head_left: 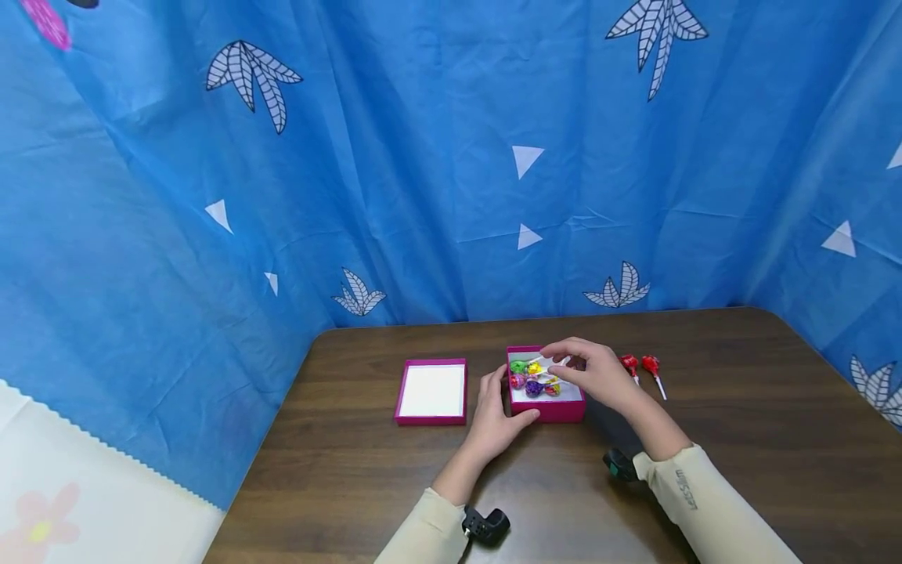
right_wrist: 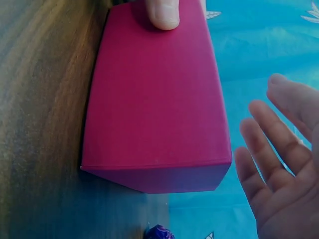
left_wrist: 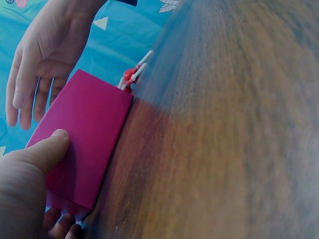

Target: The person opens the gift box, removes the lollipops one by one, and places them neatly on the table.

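Steadying an open pink box [head_left: 557, 413] on a brown table [head_left: 317, 470] with the left hand [head_left: 491, 427] — thumb against the front wall, fingers around the left side, in a hold on the box alone. Poised over the box with the right hand [head_left: 595, 374], fingers spread and relaxed, palm bare in the right wrist view; contact with any stick impossible to tell from above. Inside the box, close together on the white bottom, a green lollipop [head_left: 518, 366], a yellow lollipop [head_left: 535, 367], a pink lollipop [head_left: 518, 381] and a purple lollipop [head_left: 535, 388]. On the wood to the right of the box, two red lollipops [head_left: 651, 364]; to the left of the box, the lid [head_left: 432, 390], white side up. In the background, a blue curtain [head_left: 423, 196]. Probably light, hard in the head, slick in the wrapper and apt to roll — best pinched across the round head, or by the thin stick close to it. Likely light too, but stiff, in the case of the box: best held low on the outer walls, without squeezing the sides inward
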Demonstrator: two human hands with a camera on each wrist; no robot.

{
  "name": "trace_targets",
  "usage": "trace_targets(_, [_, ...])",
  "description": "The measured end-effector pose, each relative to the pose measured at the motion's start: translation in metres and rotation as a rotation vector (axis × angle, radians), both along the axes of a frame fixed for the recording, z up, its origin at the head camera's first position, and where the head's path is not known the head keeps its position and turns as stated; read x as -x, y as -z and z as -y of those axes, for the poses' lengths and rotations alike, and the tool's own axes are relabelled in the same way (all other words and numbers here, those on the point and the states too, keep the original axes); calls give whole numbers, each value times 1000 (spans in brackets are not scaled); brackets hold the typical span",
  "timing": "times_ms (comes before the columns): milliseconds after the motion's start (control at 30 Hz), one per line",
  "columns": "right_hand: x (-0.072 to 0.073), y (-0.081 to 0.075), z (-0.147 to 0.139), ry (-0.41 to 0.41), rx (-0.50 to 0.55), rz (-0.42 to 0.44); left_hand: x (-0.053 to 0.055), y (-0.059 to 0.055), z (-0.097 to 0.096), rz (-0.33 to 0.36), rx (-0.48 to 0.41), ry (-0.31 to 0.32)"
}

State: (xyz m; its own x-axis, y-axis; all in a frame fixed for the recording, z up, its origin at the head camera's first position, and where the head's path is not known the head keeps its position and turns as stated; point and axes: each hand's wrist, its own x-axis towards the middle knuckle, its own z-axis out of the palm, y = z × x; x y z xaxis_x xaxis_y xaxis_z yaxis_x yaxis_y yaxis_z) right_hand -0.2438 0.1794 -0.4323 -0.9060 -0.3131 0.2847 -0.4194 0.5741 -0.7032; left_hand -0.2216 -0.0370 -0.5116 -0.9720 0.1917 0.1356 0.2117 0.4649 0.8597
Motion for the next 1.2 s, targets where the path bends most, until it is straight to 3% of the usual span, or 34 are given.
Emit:
trace_targets(200, [8,1,6,-70,-35,56,-1,-1,1,-2,6,4])
trace_targets(533, [21,7,10,-94,-96,74,-1,-1,2,3,-6,13])
trace_targets(1200, [25,21,19,-153,-170,111,-1,-3,4,-2,15,15])
